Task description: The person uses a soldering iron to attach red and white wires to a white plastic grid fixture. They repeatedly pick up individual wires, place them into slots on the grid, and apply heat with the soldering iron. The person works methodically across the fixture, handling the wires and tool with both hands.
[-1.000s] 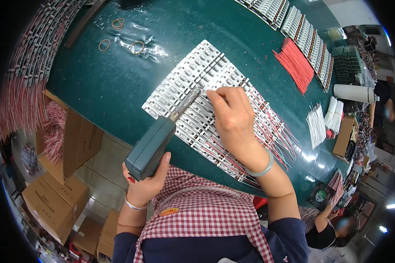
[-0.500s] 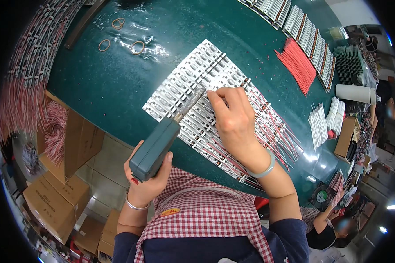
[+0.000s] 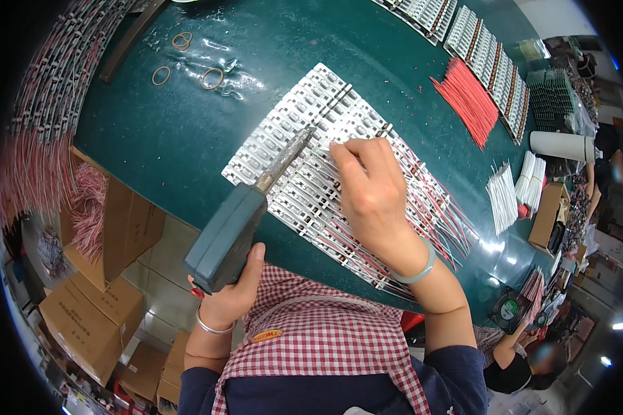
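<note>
A hot tool meets rows of small white parts.

The left hand (image 3: 232, 294) has its fingers clamped on the soldering gun (image 3: 228, 235), which looks stiff and heavy; hold its thick grip. The right hand (image 3: 370, 190) fingers are together, maybe pinching a thin wire. The white strips (image 3: 291, 149) lie mid-surface (image 3: 187, 124), light and bendy.
</note>
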`<state>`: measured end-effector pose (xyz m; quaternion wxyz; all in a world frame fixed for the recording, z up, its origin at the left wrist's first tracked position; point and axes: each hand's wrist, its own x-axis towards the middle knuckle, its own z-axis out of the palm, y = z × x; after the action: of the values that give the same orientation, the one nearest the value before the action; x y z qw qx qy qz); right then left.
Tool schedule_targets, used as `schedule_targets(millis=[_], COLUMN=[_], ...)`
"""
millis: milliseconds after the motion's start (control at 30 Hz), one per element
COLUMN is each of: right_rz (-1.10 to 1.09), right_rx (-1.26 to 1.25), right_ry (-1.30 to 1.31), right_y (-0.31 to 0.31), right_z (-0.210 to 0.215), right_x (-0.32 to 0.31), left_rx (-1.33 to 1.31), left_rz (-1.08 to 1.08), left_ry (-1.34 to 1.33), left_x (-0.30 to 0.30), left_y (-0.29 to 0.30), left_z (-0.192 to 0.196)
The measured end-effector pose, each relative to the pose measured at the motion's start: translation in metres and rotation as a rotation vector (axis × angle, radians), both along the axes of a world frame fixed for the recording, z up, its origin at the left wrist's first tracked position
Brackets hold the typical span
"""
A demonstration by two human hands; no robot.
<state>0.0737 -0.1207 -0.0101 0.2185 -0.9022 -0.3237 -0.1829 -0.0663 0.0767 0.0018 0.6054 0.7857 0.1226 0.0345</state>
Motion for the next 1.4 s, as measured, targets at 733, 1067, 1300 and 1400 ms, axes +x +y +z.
schedule_targets(millis=[733,1067,1300,1400], right_rz=[0.004,0.009,0.005,-0.021], right_rx=[0.018,0.014,0.024,0.041], right_ry=[0.028,0.032,0.036,0.016], right_y=[-0.004,-0.004,-0.004,-0.005], right_z=[-0.011,-0.01,-0.009,-0.006], right_x=[0.015,0.014,0.013,0.013], left_rx=[0.192,0.236,0.202,0.236], left_rz=[-0.029,-0.025,0.022,0.023], left_ry=[-0.062,-0.085,-0.139,-0.163], left_x=[0.03,0.026,0.027,0.029], left_y=[-0.009,-0.007,-0.009,-0.01], left_z=[0.001,0.004,0.005,0.007])
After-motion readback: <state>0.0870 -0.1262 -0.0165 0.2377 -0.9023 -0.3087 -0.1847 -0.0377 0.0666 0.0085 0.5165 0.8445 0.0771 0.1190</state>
